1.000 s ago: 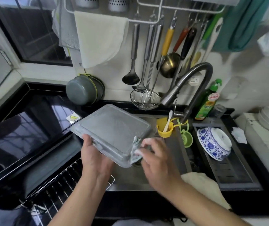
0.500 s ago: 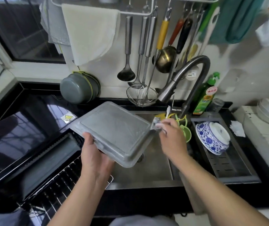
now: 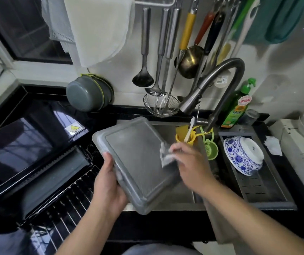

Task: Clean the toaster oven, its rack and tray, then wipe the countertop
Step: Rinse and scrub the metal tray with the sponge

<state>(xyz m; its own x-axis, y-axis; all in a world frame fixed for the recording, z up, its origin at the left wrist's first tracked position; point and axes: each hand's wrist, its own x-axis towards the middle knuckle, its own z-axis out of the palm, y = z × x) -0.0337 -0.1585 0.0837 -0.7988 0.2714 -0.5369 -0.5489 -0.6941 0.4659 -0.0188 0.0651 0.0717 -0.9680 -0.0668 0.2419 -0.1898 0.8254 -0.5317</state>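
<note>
My left hand (image 3: 108, 186) grips the left edge of the grey oven tray (image 3: 136, 162), which is turned bottom up and tilted over the steel sink (image 3: 180, 197). My right hand (image 3: 188, 162) holds a small pale cloth (image 3: 166, 155) against the tray's right side. The black toaster oven (image 3: 18, 148) stands at the left with its door down. Its wire rack (image 3: 64, 205) sticks out in front of the door, below my left arm.
A curved tap (image 3: 219, 83) arches over the sink. A yellow cup (image 3: 184, 137), a green strainer (image 3: 211, 150), a blue-and-white bowl (image 3: 243, 155) on a drainer tray (image 3: 269, 197) and a green soap bottle (image 3: 237, 107) sit at the right. Ladles and a skimmer (image 3: 160, 103) hang on the wall.
My right hand swept the cloth from the tray's near corner up to its far right edge and back onto its right side. The tray has turned to a steeper tilt.
</note>
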